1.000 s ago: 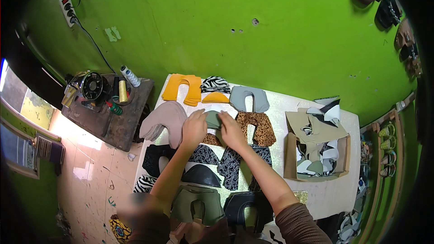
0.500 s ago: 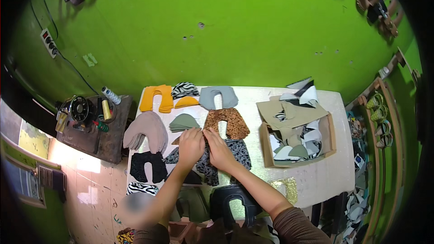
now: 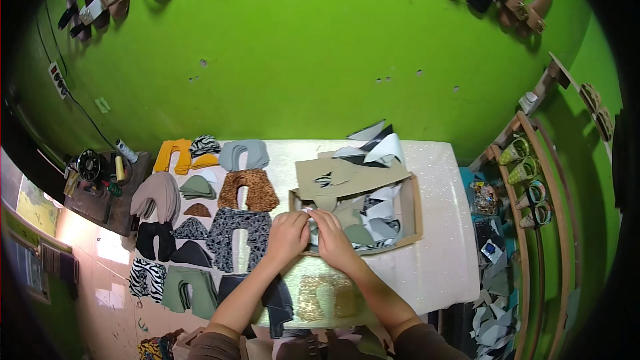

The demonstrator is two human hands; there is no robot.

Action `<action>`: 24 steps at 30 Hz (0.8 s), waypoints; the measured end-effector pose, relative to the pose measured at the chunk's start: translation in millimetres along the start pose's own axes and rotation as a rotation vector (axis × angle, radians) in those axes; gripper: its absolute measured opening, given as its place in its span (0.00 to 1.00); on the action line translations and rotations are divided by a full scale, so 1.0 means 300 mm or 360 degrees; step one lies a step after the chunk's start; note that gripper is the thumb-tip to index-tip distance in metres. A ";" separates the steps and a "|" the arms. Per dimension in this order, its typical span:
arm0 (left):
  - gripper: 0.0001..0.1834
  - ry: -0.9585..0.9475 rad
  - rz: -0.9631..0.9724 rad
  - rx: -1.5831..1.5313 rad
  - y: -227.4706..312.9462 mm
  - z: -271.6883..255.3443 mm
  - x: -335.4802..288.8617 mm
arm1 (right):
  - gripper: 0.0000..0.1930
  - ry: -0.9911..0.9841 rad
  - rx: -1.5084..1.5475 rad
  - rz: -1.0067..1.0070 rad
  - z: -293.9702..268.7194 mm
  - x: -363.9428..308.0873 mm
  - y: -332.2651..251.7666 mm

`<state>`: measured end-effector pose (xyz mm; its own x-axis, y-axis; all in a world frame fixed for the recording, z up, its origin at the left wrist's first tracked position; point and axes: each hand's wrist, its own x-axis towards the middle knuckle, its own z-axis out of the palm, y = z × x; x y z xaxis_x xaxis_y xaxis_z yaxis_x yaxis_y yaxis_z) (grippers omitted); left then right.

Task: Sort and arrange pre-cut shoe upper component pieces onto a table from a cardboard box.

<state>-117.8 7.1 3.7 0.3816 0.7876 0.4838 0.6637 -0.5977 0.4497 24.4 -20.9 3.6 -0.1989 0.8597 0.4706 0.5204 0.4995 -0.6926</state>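
Observation:
My left hand (image 3: 289, 235) and my right hand (image 3: 335, 239) are side by side at the near left corner of an open cardboard box (image 3: 418, 217). Their fingers are bent and pressed together, with the fingertips almost meeting; whatever they hold is too small or hidden to tell. Inside the box lie white, green and patterned scraps (image 3: 380, 210), topped by a large khaki piece (image 3: 367, 177). Left of my hands rest a stack of black-and-grey patterned U-shaped pieces (image 3: 223, 237) and leopard-print U-shaped pieces (image 3: 250, 190).
More cut stacks stand in rows at left: yellow (image 3: 163, 157), grey (image 3: 233, 153), beige (image 3: 153, 193), zebra (image 3: 150, 279) and green (image 3: 180, 290). A gold glitter piece (image 3: 310, 297) lies near the front. A sewing machine (image 3: 90, 167) is far left; sandals (image 3: 520, 150) fill a rack at right.
Both hands have moved right, from the leopard and patterned pieces to the box's near left corner. The view has turned right. A small brown half-round piece now shows uncovered below the green stack.

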 end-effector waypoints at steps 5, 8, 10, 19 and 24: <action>0.08 -0.0062 -0.0090 -0.0102 0.165 0.138 0.033 | 0.23 -0.0203 -0.0071 0.0088 -0.209 -0.074 0.122; 0.09 -0.0144 -0.0126 -0.0116 0.194 0.157 0.069 | 0.22 -0.0277 -0.0148 0.0022 -0.297 -0.049 0.199; 0.09 -0.0160 -0.0179 -0.0128 0.180 0.160 0.107 | 0.18 -0.0249 -0.0197 -0.0094 -0.315 -0.011 0.224; 0.17 -0.0434 -0.0344 0.0239 0.009 0.248 0.333 | 0.15 -0.0520 -0.0683 -0.0471 -0.262 0.263 0.434; 0.23 -0.0337 -0.0518 0.0203 -0.051 0.334 0.364 | 0.22 -0.1010 -0.1004 -0.0377 -0.168 0.378 0.530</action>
<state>-22.0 117.3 -25.6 0.2536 0.9540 0.1601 0.8412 -0.2992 0.4504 126.5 150.6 -25.7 -0.6785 0.7332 0.0453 0.7269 0.6790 -0.1027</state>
